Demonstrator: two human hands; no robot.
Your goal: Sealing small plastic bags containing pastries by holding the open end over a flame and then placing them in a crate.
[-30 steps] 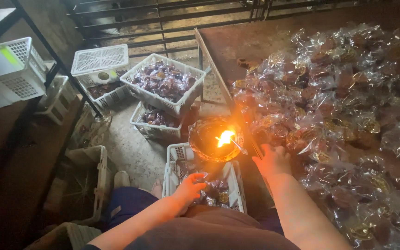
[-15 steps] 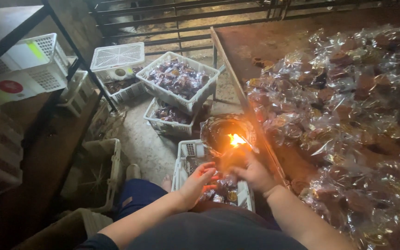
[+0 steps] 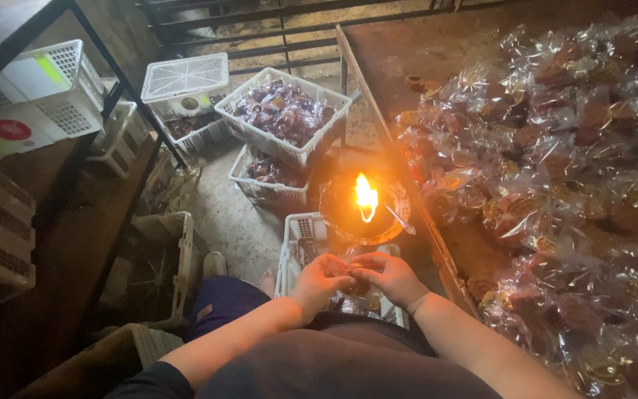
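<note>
well, the biggest thing in view is the long table [image 3: 437, 52] running down the right half of the frame, its near stretch heaped with cellophane-wrapped packets [image 3: 555, 185], dark pieces inside glinting gold. over in the upper middle sits a white slatted basket [image 3: 283, 114] full of purplish wrapped pieces, with a second basket [image 3: 263, 177] tucked under it and a lidded crate [image 3: 186, 81] to its left. a dark shelf frame [image 3: 9, 29] with more white crates fills the upper left.

closer in, at centre frame, a round dish [image 3: 363, 210] holds a burning flame [image 3: 365, 198], perched at the table's edge just above another white basket [image 3: 297, 244] by the person's knees.

smallest of all, low in the centre: the left hand [image 3: 319, 281] and the right hand [image 3: 389, 277] are brought together, fingertips meeting, both curled and pinching one small wrapped piece [image 3: 358, 284] between them. it sits right at the join of the two hands, directly below the flame and near it, with neither hand clearly nearer. i cannot tell which way its long axis runs, since the fingers cover most of it. the heap of packets lies off to the right, on the right hand's side.
</note>
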